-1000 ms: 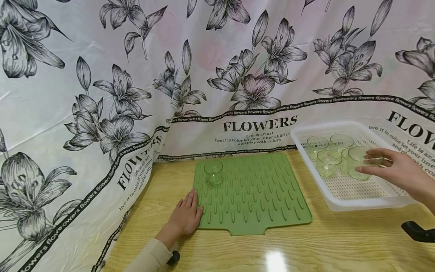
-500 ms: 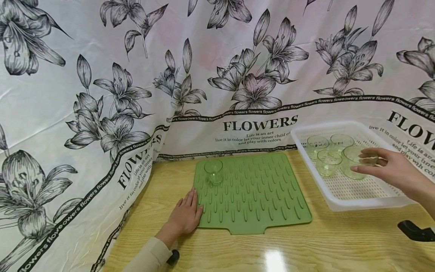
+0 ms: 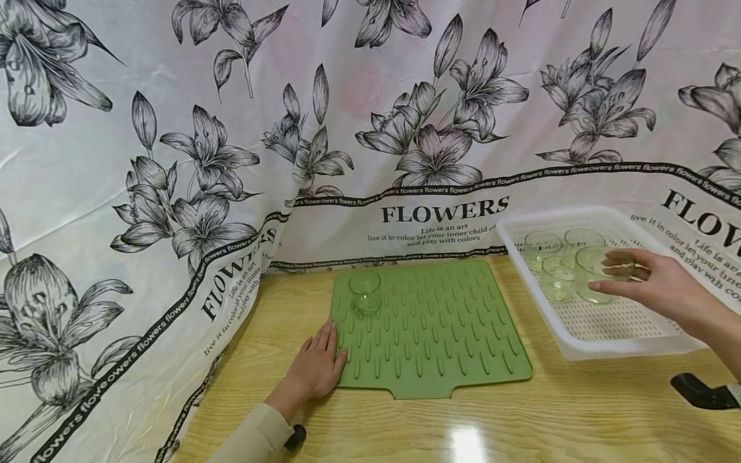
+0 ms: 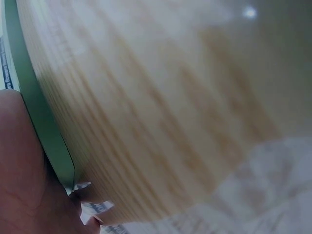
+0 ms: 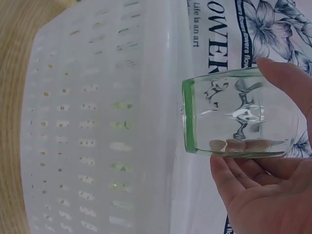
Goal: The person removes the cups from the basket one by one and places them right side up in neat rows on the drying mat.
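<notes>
Above the white basket (image 3: 585, 347) rim, right-hand fingers (image 3: 622, 257) grasp a glass (image 3: 593, 273); left hand (image 3: 317, 366) flat

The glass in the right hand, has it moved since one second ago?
Yes. The glass held by the right hand has shifted left and slightly up, judged against the white basket, and now overlaps a neighbouring glass.

- Head view: from above, facing forward and down over wooden table (image 3: 521, 424); takes in green mat (image 3: 428, 328), white basket (image 3: 602, 321), both hands
- Left wrist: very near tabletop; blurred; mat edge (image 4: 34, 97) shared with head view
- Right wrist: close on held glass (image 5: 239, 114) over basket (image 5: 97, 136); both shared with head view
</notes>
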The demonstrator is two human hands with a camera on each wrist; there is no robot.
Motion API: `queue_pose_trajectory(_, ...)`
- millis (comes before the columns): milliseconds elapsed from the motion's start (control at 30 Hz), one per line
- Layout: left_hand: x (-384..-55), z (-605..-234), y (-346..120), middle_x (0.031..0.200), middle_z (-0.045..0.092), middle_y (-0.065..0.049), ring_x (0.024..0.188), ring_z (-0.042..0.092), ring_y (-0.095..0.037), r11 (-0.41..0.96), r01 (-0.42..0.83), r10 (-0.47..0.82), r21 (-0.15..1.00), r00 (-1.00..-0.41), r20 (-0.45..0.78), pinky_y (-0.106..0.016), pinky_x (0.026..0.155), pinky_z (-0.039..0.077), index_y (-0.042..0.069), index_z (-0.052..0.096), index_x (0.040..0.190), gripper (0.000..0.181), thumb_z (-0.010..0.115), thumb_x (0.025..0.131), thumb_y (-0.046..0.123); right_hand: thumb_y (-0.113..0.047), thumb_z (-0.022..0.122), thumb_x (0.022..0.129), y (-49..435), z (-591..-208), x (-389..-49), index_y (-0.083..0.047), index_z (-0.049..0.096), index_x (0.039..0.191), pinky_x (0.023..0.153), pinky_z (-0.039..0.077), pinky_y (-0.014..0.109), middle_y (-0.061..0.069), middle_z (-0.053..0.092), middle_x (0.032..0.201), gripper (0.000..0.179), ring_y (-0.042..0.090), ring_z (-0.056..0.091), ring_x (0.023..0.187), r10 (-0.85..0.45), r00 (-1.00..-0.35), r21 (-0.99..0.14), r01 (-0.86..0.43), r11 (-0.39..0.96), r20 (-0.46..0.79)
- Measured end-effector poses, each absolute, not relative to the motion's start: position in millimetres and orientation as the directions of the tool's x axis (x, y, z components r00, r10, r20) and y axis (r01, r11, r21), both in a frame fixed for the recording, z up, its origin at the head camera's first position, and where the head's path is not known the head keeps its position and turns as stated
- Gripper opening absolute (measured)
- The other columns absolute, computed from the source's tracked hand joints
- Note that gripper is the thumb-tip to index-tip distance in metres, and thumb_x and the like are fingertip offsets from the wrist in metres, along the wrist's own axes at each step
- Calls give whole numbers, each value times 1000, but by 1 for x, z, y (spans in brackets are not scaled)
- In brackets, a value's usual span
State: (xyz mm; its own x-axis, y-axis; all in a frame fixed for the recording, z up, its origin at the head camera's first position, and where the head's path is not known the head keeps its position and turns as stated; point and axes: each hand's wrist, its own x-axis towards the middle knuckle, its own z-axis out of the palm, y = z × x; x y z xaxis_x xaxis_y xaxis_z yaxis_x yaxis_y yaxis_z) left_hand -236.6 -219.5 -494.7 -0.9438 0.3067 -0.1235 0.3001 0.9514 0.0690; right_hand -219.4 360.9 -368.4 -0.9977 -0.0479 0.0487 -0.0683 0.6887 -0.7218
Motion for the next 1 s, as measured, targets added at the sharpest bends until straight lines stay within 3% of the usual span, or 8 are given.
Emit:
queue_pose_trajectory(267,-235,-492,-218,170,11,-17,156,18,-33,952,298,305,70,-944,-123,-54,123,22,-2,18,162,67,26,113,42,-34,71,99,357,-365,-221,12,29,152,84,57,49,40,37,147,81,59,41,128,-67,-997,-717,-72,693,35)
queue_pose_trajectory(567,-235,-491,-219,170,11,-18,156,18,-35,950,301,310,80,-942,-130,-55,123,22,-3,18,162,67,26,113,42,-33,71,99,349,-362,-223,12,23,156,95,47,65,40,34,151,87,61,37,132,-83,-996,-735,-77,674,29)
queue_pose_trajectory(667,-235,-493,-220,171,11,-17,156,18,-34,950,305,312,72,-942,-124,-55,123,22,-2,17,162,68,24,113,44,-33,71,99,347,-360,-225,11,26,155,90,57,40,40,36,150,84,61,38,132,-87,-996,-741,-83,667,33)
queue_pose_trajectory(733,-235,-492,-219,170,11,-17,156,18,-34,950,303,310,70,-942,-126,-55,123,23,-2,18,162,67,25,113,43,-33,72,99,346,-359,-225,11,27,154,88,57,36,40,37,149,84,60,39,131,-92,-995,-739,-87,668,34)
queue_pose_trajectory(800,-234,-489,-218,170,11,-17,156,19,-34,951,302,308,67,-942,-133,-54,123,23,-2,19,162,67,26,113,42,-33,72,98,345,-359,-226,11,28,153,80,53,22,39,38,149,82,60,40,131,-96,-995,-737,-90,670,34)
queue_pose_trajectory(900,-232,-485,-216,170,12,-18,156,20,-34,951,301,307,67,-941,-141,-54,123,24,-3,19,162,66,28,113,40,-33,71,99,342,-358,-225,11,28,153,82,55,30,39,38,149,83,60,40,132,-106,-994,-735,-91,672,26)
queue_pose_trajectory(967,-232,-485,-216,170,12,-18,156,20,-34,951,302,308,66,-941,-140,-54,123,24,-3,19,162,66,28,113,41,-33,71,99,341,-357,-225,11,28,153,78,51,21,38,39,149,82,60,40,132,-112,-993,-736,-95,670,26)
queue_pose_trajectory(1000,-233,-485,-217,170,13,-18,156,20,-34,951,301,308,67,-941,-139,-54,123,24,-3,19,162,66,28,113,40,-33,71,99,340,-357,-225,10,29,153,81,53,24,38,39,148,81,59,41,132,-116,-993,-737,-96,669,24)
